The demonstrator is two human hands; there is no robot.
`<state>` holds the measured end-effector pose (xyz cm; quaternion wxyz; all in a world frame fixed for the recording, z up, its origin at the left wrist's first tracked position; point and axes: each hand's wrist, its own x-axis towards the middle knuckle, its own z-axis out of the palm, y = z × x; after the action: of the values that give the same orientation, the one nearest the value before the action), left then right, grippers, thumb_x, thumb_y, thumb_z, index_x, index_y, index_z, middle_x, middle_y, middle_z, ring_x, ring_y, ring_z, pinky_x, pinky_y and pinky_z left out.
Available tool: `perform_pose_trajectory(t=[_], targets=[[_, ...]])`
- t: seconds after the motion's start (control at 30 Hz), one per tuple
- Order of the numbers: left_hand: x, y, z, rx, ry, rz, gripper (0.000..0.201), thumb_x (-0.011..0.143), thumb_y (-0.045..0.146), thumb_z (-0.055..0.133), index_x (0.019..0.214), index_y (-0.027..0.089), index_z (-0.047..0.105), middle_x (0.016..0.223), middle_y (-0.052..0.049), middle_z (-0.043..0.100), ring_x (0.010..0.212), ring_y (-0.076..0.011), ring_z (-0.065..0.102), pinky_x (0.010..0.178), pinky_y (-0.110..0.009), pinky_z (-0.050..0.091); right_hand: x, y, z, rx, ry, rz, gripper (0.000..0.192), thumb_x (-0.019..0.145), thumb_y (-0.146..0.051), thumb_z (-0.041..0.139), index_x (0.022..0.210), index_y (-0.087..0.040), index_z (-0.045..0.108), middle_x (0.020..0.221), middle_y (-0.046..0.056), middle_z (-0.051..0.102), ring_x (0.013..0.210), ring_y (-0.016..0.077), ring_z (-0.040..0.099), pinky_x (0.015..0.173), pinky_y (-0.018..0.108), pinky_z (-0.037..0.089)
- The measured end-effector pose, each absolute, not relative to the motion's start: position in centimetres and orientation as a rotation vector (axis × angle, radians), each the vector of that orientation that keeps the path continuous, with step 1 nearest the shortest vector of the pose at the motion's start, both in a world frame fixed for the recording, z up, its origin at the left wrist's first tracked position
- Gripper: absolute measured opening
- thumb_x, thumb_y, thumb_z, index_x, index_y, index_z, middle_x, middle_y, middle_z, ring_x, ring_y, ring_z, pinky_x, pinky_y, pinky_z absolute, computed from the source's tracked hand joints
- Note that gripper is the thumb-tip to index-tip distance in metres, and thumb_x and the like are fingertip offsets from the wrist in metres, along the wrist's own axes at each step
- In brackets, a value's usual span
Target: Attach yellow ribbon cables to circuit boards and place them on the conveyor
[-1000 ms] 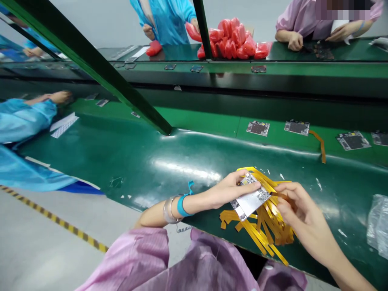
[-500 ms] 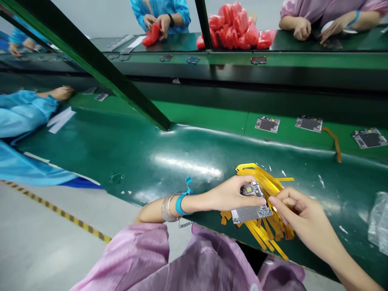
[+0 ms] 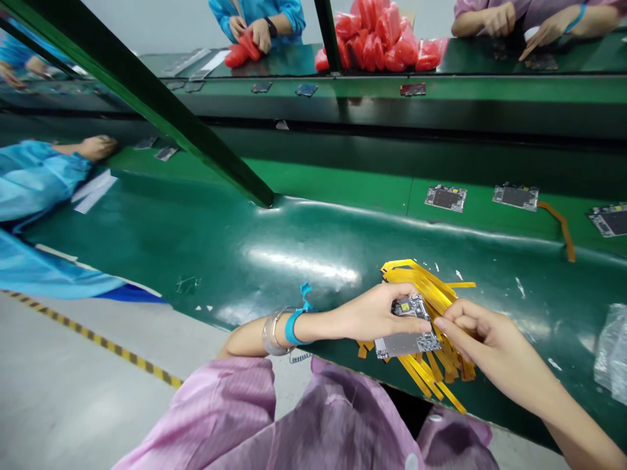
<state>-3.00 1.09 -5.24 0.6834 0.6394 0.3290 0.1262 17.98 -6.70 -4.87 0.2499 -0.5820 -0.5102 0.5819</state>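
Your left hand [image 3: 377,313] and right hand [image 3: 482,343] meet over a circuit board [image 3: 407,333], which lies on a pile of flat cables [image 3: 431,326] at the near edge of the bench [image 3: 245,261]. Behind it, three more boards [image 3: 445,197] lie in a row on the conveyor belt [image 3: 343,186]. A plastic bag [image 3: 612,356] lies to your right.

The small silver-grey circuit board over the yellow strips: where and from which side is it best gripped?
Probably by its bare long edges. The small silver-grey circuit board lies flat on the heap of yellow flat ribbon strips, its face crowded with components. The left hand pinches it from the left; the right hand meets its right end.
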Motion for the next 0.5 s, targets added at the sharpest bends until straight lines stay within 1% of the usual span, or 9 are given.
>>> perform_pose_trajectory(t=[0.13, 0.23, 0.3, 0.33, 0.37, 0.4, 0.43, 0.47, 0.5], targets=[[-2.9, 1.1, -5.4, 1.434, 0.748, 0.315, 0.024, 0.085, 0.037, 0.072, 0.085, 0.018, 0.058, 0.079, 0.001, 0.059, 0.07, -0.0133, 0.053, 0.062, -0.025, 0.044, 18.0, -6.5, -5.4, -1.56, -1.337, 1.641, 0.039, 0.096, -0.055, 0.056, 0.076, -0.022, 0.052, 0.051, -0.008, 0.047, 0.042, 0.0081, 0.039, 0.043, 0.021, 0.031], [-2.6, 1.1, -5.6, 1.457, 0.77, 0.319, 0.024, 0.086, 0.038, 0.072, 0.087, 0.017, 0.061, 0.08, 0.001, 0.061, 0.07, -0.0132, 0.054, 0.062, -0.025, 0.044, 17.8, -6.6, -5.7, -1.588, -1.253, 1.673, 0.04, 0.094, -0.058, 0.058, 0.077, -0.022, 0.053, 0.051, -0.008, 0.05, 0.037, 0.0069, 0.037, 0.038, 0.02, 0.029], [-2.5, 1.2, -5.7, 1.479, 0.785, 0.343, 0.023, 0.086, 0.037, 0.073, 0.091, 0.017, 0.063, 0.086, 0.0, 0.064, 0.074, -0.0138, 0.056, 0.067, -0.026, 0.046, 17.8, -6.7, -6.0, -1.578, -1.191, 1.728, 0.043, 0.094, -0.061, 0.056, 0.076, -0.022, 0.053, 0.053, -0.006, 0.054, 0.035, 0.0077, 0.04, 0.036, 0.021, 0.032], [-2.5, 1.2, -5.6, 1.492, 0.793, 0.361, 0.023, 0.086, 0.037, 0.073, 0.093, 0.017, 0.064, 0.088, 0.0, 0.066, 0.077, -0.0143, 0.057, 0.069, -0.026, 0.047, 17.8, -6.7, -6.1, -1.551, -1.17, 1.753, 0.045, 0.095, -0.063, 0.053, 0.076, -0.022, 0.055, 0.056, -0.004, 0.057, 0.038, 0.0095, 0.045, 0.038, 0.022, 0.037], [-2.4, 1.3, -5.6, 1.503, 0.802, 0.377, 0.023, 0.086, 0.038, 0.073, 0.093, 0.018, 0.065, 0.09, 0.0, 0.067, 0.079, -0.0147, 0.058, 0.071, -0.027, 0.047, 17.9, -6.7, -6.2, -1.525, -1.168, 1.751, 0.047, 0.096, -0.064, 0.048, 0.077, -0.022, 0.057, 0.06, -0.001, 0.061, 0.043, 0.0122, 0.052, 0.042, 0.025, 0.044], [-2.4, 1.3, -5.6, 1.514, 0.816, 0.392, 0.023, 0.086, 0.039, 0.073, 0.092, 0.018, 0.065, 0.089, 0.0, 0.067, 0.079, -0.015, 0.059, 0.071, -0.027, 0.047, 18.0, -6.8, -6.3, -1.518, -1.19, 1.702, 0.049, 0.098, -0.064, 0.043, 0.081, -0.022, 0.061, 0.066, 0.002, 0.065, 0.052, 0.0156, 0.06, 0.051, 0.029, 0.051], [-2.4, 1.3, -5.5, 1.523, 0.83, 0.405, 0.023, 0.086, 0.04, 0.073, 0.09, 0.018, 0.065, 0.088, -0.001, 0.067, 0.078, -0.015, 0.059, 0.07, -0.027, 0.046, 18.1, -6.8, -6.3, -1.537, -1.235, 1.597, 0.049, 0.1, -0.063, 0.04, 0.089, -0.022, 0.065, 0.077, 0.005, 0.07, 0.066, 0.0195, 0.067, 0.063, 0.033, 0.056], [-2.3, 1.4, -5.6, 1.529, 0.838, 0.415, 0.023, 0.087, 0.04, 0.071, 0.089, 0.018, 0.066, 0.086, -0.001, 0.066, 0.076, -0.0148, 0.058, 0.068, -0.027, 0.046, 18.3, -6.8, -6.2, -1.577, -1.295, 1.434, 0.047, 0.101, -0.06, 0.039, 0.097, -0.024, 0.068, 0.09, 0.008, 0.073, 0.083, 0.0231, 0.07, 0.077, 0.038, 0.057], [-2.3, 1.5, -5.6, 1.527, 0.842, 0.421, 0.023, 0.089, 0.041, 0.069, 0.088, 0.018, 0.066, 0.085, -0.001, 0.066, 0.075, -0.0145, 0.058, 0.066, -0.026, 0.045, 18.5, -6.9, -5.9, -1.622, -1.358, 1.239, 0.041, 0.102, -0.055, 0.041, 0.106, -0.026, 0.069, 0.105, 0.009, 0.072, 0.1, 0.0257, 0.068, 0.088, 0.041, 0.055]])
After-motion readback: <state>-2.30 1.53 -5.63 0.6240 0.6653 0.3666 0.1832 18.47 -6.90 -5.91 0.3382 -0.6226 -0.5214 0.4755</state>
